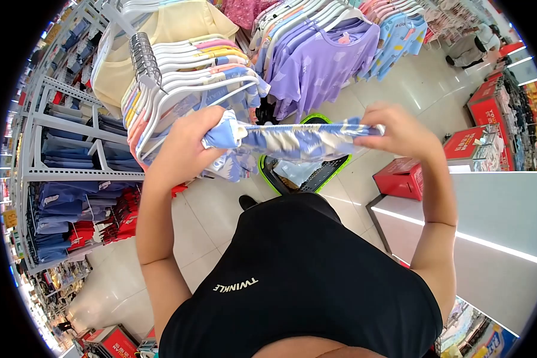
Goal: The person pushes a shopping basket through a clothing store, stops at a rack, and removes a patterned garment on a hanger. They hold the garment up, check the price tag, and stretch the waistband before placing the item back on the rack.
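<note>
A blue-and-cream patterned garment with a gathered elastic edge (pixel 304 138) is stretched sideways between my hands. My left hand (pixel 188 146) is closed on its bunched end, where a white tag or label shows. At the opposite end, my right hand (pixel 400 131) pinches the elastic edge between thumb and fingers. Whether it is shorts or another piece of clothing I cannot tell. Just beyond my left hand hangs a similar blue-and-white shirt (pixel 221 95) on a white hanger. Below the garment, partly covered by it, a black shopping basket with a green rim (pixel 346 162) holds a pale packet.
Racks of children's tops, including a purple shirt (pixel 322 65), stand ahead. Shelves of folded denim (pixel 68 158) are at the left. To the right are red boxes (pixel 400 178) and a white counter (pixel 495 238). A person (pixel 477 45) is at the far right.
</note>
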Action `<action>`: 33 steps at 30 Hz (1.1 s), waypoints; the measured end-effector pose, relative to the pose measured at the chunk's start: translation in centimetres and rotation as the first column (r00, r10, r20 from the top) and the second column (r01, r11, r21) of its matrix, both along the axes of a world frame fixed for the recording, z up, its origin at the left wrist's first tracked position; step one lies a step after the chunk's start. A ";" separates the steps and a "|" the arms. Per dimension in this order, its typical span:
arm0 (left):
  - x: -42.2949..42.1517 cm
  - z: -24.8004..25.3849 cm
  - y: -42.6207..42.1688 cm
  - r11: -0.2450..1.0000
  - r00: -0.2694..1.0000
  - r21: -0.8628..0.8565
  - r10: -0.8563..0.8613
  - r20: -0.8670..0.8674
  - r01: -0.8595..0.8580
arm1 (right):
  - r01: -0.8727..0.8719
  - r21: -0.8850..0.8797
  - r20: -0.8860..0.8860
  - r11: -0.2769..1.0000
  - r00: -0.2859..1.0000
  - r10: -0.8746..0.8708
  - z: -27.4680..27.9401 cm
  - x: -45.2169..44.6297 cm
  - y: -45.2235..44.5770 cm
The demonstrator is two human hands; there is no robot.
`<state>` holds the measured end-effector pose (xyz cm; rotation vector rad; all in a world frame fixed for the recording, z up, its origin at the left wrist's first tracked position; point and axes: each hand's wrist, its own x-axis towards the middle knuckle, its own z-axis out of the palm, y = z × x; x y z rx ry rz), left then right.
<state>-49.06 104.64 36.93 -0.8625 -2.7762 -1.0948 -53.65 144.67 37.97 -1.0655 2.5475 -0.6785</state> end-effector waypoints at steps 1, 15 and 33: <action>-0.2 0.3 0.0 0.999 0.999 -0.041 -0.021 -0.035 0.019 | -0.002 -0.096 -0.112 0.995 0.994 -0.009 0.1 -0.1 0.5; -0.7 0.1 3.3 0.994 0.994 0.029 0.107 0.029 -0.107 | 0.258 -0.373 -0.220 0.891 0.909 -0.354 0.4 0.6 1.4; -2.6 -3.9 11.2 0.504 0.966 0.838 -0.029 0.257 -0.208 | 0.417 -0.657 0.297 0.628 0.909 -0.292 -6.1 1.6 -6.2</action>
